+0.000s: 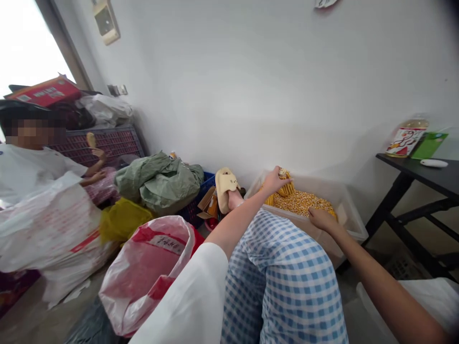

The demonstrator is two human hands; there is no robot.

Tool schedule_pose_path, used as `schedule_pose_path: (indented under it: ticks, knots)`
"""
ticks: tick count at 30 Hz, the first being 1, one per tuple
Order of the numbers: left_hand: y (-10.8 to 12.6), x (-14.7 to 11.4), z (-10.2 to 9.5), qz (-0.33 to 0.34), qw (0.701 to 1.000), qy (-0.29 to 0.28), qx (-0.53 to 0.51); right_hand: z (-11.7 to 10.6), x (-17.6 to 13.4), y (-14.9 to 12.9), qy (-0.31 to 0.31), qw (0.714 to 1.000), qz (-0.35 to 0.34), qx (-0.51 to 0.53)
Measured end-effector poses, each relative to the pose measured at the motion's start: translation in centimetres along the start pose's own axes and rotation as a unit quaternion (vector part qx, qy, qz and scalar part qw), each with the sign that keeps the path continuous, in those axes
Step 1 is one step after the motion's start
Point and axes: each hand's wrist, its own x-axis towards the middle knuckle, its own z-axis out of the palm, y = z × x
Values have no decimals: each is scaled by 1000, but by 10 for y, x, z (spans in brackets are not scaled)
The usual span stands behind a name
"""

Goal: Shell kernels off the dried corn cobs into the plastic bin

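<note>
My left hand (275,183) reaches over a translucent plastic bin (353,217), closed on a corn cob (286,186) with yellow kernels. Loose yellow corn kernels (299,203) lie thickly in the bin below it. Another yellow cob partly shows under my left hand. My right hand (322,220) is at the bin's near side, its fingers curled closed just over the kernels. What it holds, if anything, is hidden; some yellow corn shows just behind it.
A black table (423,167) at right bears a bottle (409,136) and a green carton (429,145). Left stand a red-and-white bag (143,267), a yellow bag (124,220) and grey-green cloth (161,181). A person (39,162) at far left holds up a pale cob-shaped object (91,140).
</note>
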Motion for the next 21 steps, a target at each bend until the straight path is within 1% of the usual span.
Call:
schedule_pose_path:
  ticks: [3,5,9,12,14,17,19,21]
  knots:
    - [10,0,-7,13,1000,0,-18,1,-2,1,4,1000,3,-3]
    - [15,2,-7,13,1000,-7,-11,2,-4,2,12,1000,0,-5]
    - [25,12,3,-1,999,-35,10,8,-5,2,26,999,6,-17]
    - [23,18,14,-10,999,-42,-19,11,-1,3,27,999,17,-18]
    - [14,22,21,-25,997,-34,-58,11,5,5,20,1000,12,-12]
    - [-8,28,27,-84,989,1,-125,8,17,9,-1,1000,-6,-7]
    - [-26,34,31,-132,973,26,-186,5,27,10,-6,1000,-15,2]
    - [-45,42,36,-177,952,48,-244,3,37,9,9,1000,-5,17]
